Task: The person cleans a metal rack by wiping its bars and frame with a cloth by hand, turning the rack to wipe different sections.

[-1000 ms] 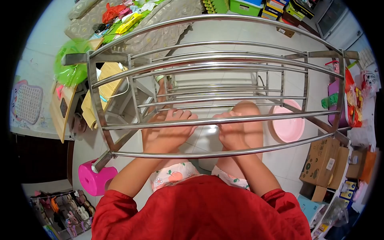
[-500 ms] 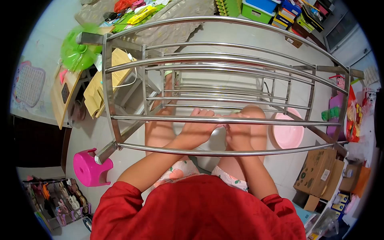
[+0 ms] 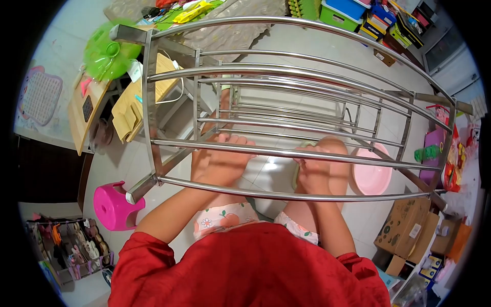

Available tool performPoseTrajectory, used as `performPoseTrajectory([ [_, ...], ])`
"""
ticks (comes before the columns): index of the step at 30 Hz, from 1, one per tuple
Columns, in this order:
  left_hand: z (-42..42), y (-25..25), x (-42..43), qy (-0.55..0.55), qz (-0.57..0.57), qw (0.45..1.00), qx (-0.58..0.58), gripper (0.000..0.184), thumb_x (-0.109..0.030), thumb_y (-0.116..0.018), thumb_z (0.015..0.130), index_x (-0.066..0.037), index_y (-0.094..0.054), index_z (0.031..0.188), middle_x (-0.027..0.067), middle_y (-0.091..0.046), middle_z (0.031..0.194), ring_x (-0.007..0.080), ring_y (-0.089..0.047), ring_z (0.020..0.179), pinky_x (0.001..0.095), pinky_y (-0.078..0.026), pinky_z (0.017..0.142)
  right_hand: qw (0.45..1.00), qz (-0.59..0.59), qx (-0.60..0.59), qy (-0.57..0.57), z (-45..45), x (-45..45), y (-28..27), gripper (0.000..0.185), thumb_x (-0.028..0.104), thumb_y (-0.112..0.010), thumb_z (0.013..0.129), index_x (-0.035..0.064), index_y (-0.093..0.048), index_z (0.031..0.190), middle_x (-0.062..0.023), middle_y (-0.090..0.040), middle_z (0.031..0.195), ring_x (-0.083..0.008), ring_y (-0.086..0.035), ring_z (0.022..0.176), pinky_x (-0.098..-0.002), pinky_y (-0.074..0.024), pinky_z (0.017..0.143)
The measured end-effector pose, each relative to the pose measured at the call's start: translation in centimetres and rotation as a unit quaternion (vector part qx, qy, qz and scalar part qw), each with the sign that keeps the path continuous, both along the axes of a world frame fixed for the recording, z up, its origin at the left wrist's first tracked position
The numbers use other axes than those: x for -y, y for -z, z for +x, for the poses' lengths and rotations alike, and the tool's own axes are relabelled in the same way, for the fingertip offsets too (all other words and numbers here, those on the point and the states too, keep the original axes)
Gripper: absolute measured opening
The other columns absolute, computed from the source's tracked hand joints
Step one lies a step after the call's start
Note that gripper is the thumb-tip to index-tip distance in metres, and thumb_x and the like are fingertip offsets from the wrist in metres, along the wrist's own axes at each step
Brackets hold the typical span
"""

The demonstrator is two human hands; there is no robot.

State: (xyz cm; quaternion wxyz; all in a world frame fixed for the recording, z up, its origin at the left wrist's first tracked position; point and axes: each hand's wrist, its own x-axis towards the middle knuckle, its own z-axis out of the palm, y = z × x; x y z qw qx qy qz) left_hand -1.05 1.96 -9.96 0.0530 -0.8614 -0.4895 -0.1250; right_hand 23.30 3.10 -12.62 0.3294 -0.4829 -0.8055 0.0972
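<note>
A shiny metal rack [image 3: 286, 71] with curved rails and several thin bars fills the space before me. My left hand [image 3: 227, 161] is closed, its knuckles beside the near lower rail [image 3: 276, 151]. To its right, my right hand [image 3: 313, 171] is closed too, fingers bunched at that same rail, near my bent knee. What either hand holds, if anything, is hidden by the fingers and the rail. The hands are apart, with floor tiles showing between them. A pale green edge [image 3: 295, 176] shows beside my right hand; I cannot tell its kind.
A pink basin [image 3: 372, 171] is on the floor at right, near cardboard boxes [image 3: 404, 225]. At left are a magenta stool [image 3: 110, 205], a wooden board [image 3: 89, 115] and a green fan [image 3: 110, 51]. Storage bins [image 3: 337, 15] stand at the back.
My hands, close together before, have moved apart, the left one going left and the right one slightly right. The rack sits a little further right in view.
</note>
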Motion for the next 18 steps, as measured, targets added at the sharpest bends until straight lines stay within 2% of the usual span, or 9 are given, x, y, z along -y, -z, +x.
performPoseTrajectory([
  [3,-1.4,0.4,0.2,-0.037,-0.023,0.999,0.002,0.011,-0.011,-0.057,0.077,-0.01,-0.053,0.087,0.0067,-0.05,0.08,0.0237,-0.054,0.082,0.0394,-0.04,0.081,1.0,0.02,0.019,0.007,-0.1,0.0,-0.7,0.023,-0.005,-0.057,0.071,0.0096,-0.064,0.087,-0.0072,-0.058,0.079,-0.0294,-0.054,0.08,-0.0416,-0.0398,0.075],
  [5,-1.9,0.4,0.3,-0.024,0.042,0.999,-0.005,0.011,-0.01,-0.057,0.076,-0.01,-0.054,0.087,0.0066,-0.052,0.082,0.0236,-0.055,0.082,0.0383,-0.042,0.082,1.0,0.027,0.003,-0.002,0.1,0.0,-0.3,0.023,-0.005,-0.057,0.07,0.0095,-0.065,0.087,-0.0073,-0.059,0.08,-0.0295,-0.054,0.081,-0.0419,-0.04,0.075],
  [9,-3.1,0.5,0.6,-0.04,0.064,0.997,-0.026,0.012,-0.01,-0.057,0.076,-0.009,-0.055,0.088,0.0071,-0.054,0.084,0.0242,-0.055,0.084,0.038,-0.043,0.08,1.0,0.024,0.004,-0.003,-0.1,0.0,-0.7,0.024,-0.005,-0.057,0.07,0.0094,-0.065,0.088,-0.0074,-0.059,0.081,-0.0299,-0.055,0.081,-0.0417,-0.04,0.076],
  [11,-3.4,0.4,0.8,-0.063,0.061,0.995,-0.051,0.013,-0.01,-0.057,0.076,-0.008,-0.055,0.088,0.0077,-0.056,0.086,0.0249,-0.055,0.084,0.0385,-0.043,0.08,0.999,0.043,-0.009,0.005,-0.2,0.0,-0.4,0.005,0.006,-0.065,0.078,0.0066,-0.063,0.083,-0.0099,-0.058,0.075,-0.0319,-0.054,0.074,-0.0435,-0.0391,0.071],
  [12,-3.6,0.5,0.9,-0.065,0.061,0.995,-0.051,0.013,-0.01,-0.057,0.076,-0.008,-0.055,0.088,0.0077,-0.056,0.086,0.0249,-0.055,0.084,0.0385,-0.043,0.08,0.999,0.043,-0.009,0.003,-0.2,0.0,-0.5,0.005,0.006,-0.065,0.078,0.0066,-0.063,0.083,-0.0099,-0.058,0.075,-0.0319,-0.054,0.074,-0.0435,-0.0391,0.071],
  [15,-4.0,0.8,1.0,-0.088,0.056,0.993,-0.062,0.016,-0.011,-0.058,0.076,-0.008,-0.055,0.091,0.0082,-0.056,0.086,0.0248,-0.055,0.085,0.0386,-0.044,0.079,0.999,0.038,0.003,0.002,-0.1,0.0,-0.8,0.006,0.007,-0.066,0.078,0.0066,-0.063,0.083,-0.0108,-0.058,0.076,-0.0322,-0.054,0.074,-0.0434,-0.0392,0.07],
  [17,-4.5,0.8,0.9,-0.111,0.015,0.991,-0.071,0.021,-0.012,-0.058,0.076,-0.007,-0.056,0.096,0.008,-0.057,0.087,0.0258,-0.055,0.088,0.0401,-0.044,0.078,1.0,0.001,0.026,0.015,-0.1,0.1,-1.0,0.024,-0.004,-0.057,0.072,0.0108,-0.066,0.087,-0.0074,-0.06,0.083,-0.0308,-0.055,0.083,-0.0432,-0.0397,0.076],
  [18,-4.7,0.6,0.9,-0.11,0.015,0.991,-0.071,0.021,-0.012,-0.058,0.076,-0.007,-0.056,0.096,0.008,-0.057,0.087,0.0258,-0.055,0.088,0.0401,-0.044,0.078,1.0,0.001,0.026,0.015,-0.1,0.1,-1.0,0.024,-0.004,-0.057,0.072,0.0108,-0.066,0.087,-0.0074,-0.06,0.083,-0.0308,-0.055,0.083,-0.0432,-0.0397,0.076],
])
